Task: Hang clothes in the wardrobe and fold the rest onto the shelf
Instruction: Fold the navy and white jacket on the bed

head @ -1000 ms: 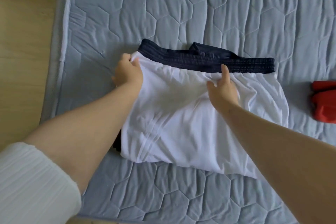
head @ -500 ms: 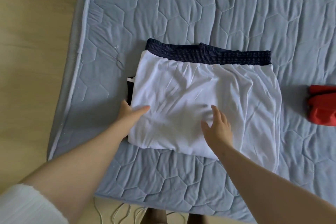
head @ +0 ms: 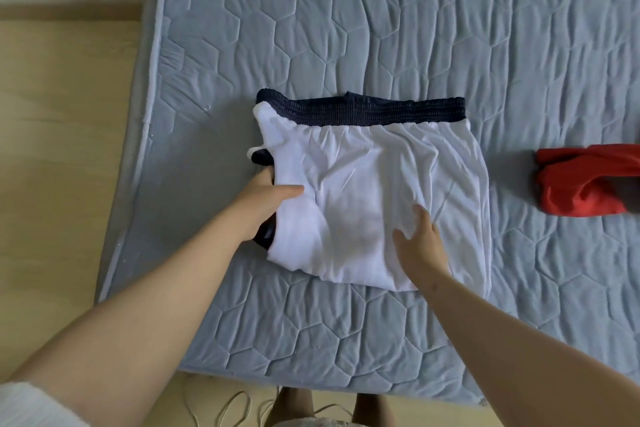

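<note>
The folded white garment (head: 374, 191) lay over navy shorts (head: 360, 111) on the mattress (head: 346, 28). My left hand (head: 268, 196) pinched its left edge, thumb on top. My right hand (head: 419, 243) rested flat, fingers straight. Folding looked done, I judged; next, lift the pile level for the shelf.

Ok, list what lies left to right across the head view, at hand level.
Wooden floor → mattress edge → left hand, gripping the left edge of the white garment → right hand, flat on it → red garment.
</note>
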A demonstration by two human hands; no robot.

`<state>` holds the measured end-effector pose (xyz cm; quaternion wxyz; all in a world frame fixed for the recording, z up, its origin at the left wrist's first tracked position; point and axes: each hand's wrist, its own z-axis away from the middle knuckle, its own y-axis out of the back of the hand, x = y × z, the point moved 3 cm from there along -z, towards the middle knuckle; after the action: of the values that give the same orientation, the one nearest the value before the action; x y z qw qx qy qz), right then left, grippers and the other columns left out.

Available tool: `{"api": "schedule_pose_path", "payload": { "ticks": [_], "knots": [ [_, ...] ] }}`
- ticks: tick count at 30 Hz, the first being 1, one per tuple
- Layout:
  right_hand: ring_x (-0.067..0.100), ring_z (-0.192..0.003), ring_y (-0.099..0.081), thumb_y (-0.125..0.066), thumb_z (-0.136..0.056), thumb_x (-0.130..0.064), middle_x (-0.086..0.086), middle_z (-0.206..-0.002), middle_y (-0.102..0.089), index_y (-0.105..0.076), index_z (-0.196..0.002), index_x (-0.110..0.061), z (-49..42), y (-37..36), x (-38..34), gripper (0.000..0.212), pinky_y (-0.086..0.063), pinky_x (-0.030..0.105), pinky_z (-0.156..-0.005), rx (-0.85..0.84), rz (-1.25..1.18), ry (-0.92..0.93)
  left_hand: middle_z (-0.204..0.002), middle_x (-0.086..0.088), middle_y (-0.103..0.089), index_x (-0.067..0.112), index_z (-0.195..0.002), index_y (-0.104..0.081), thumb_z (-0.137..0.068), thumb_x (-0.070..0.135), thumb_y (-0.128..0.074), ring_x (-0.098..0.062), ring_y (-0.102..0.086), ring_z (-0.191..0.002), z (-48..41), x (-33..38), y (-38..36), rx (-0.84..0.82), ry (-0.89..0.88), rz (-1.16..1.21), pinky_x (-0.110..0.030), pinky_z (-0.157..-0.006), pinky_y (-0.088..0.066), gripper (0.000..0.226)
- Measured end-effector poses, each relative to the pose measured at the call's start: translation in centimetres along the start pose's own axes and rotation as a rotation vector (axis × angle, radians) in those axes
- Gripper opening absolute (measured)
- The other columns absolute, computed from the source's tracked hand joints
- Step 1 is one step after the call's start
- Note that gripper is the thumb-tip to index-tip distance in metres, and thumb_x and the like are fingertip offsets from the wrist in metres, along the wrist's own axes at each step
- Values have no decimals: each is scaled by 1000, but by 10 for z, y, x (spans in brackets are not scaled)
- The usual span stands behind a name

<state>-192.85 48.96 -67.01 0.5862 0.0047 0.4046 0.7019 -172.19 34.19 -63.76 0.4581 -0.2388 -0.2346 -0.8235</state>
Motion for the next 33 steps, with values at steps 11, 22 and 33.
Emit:
{"api": "schedule_pose_path", "payload": {
  "ticks": [11,22,33],
  "knots": [
    [27,-119,-48,-47,-92,-22,7,-141,-40,-25,-143,-25,-3,91,49,56,-43,38,-88,93,-164,-95,-120,-5,-52,18,-132,-35,-83,21,-54,-26,-53,-106,23,69,-194,-225,-178,-609,-36,-88,-47,53],
    [24,-96,-56,-46,-93,-37,-1,-103,-60,-42,-132,-20,-14,85,95,43,-39,30,-80,-11,-317,-268,-128,-2,-53,19,-128,-52,-91,10,-48,-8,-49,-101,16,13,-218,-16,-233,-448,-16,-84,-35,39],
    [27,-84,-54,-58,-79,-15,-6,-76,-49,-49,-97,-17,-35,65,94,20,-39,31,-67,33,-152,-288,-120,-3,-55,18,-125,-41,-84,26,-66,-15,-55,-88,-14,-46,-158,178,256,-17,-30,-82,-42,48]
  ]
}}
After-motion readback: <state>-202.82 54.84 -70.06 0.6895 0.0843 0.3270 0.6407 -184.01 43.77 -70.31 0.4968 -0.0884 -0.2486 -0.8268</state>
